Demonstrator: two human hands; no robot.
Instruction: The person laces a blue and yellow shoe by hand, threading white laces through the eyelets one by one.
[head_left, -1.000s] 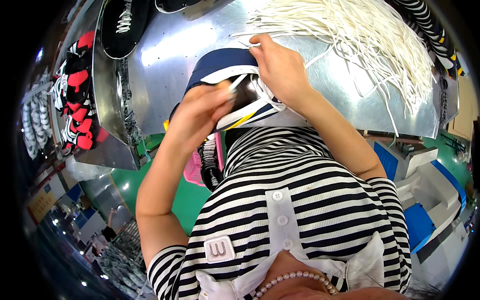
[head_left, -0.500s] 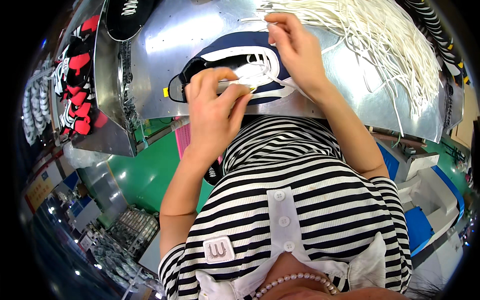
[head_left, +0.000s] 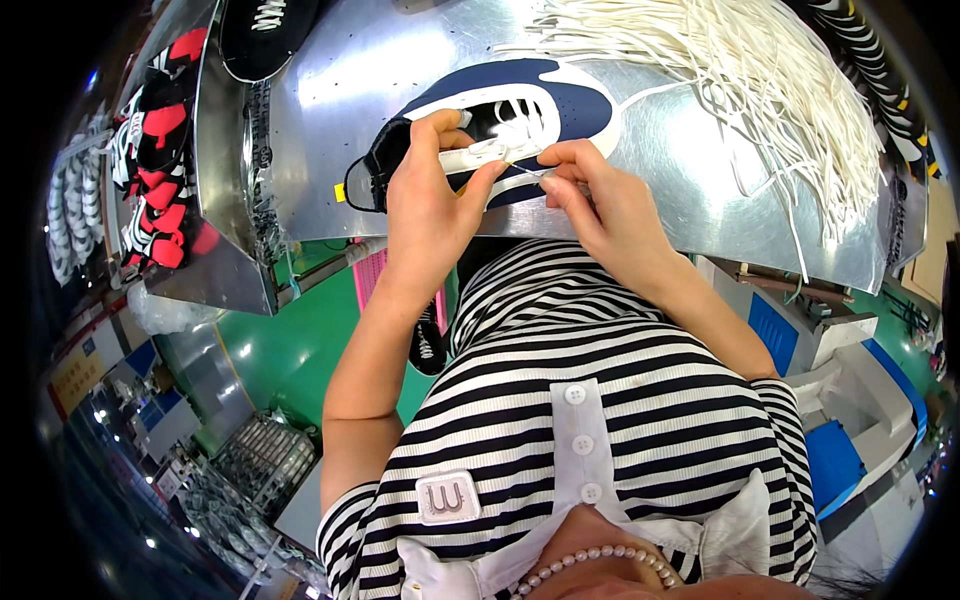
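A navy and white shoe upper (head_left: 585, 105) lies on the metal table, toe to the right, its opening facing up. White shoelace (head_left: 521, 118) crosses its eyelets. My left hand (head_left: 437, 190) grips the near eyelet edge, fingers at the opening and thumb on the outer side. Close beside that thumb, my right hand (head_left: 612, 207) pinches the thin end of the lace, pulled to a short straight line from the eyelet edge. Its fingertips partly hide the lace end. A black loop and a yellow tag (head_left: 340, 192) show at the heel.
A heap of loose white laces (head_left: 770, 110) covers the table's right side. At the far left stands a black laced shoe (head_left: 265, 35). Red, black and white shoe parts (head_left: 160, 185) hang beyond the metal table's (head_left: 330, 130) left edge. Striped black pieces (head_left: 860, 60) line the right.
My right hand has come down from beyond the toe to the near eyelet edge and now pinches the lace end. My left hand has opened wider around the edge. The upper has shifted slightly right.
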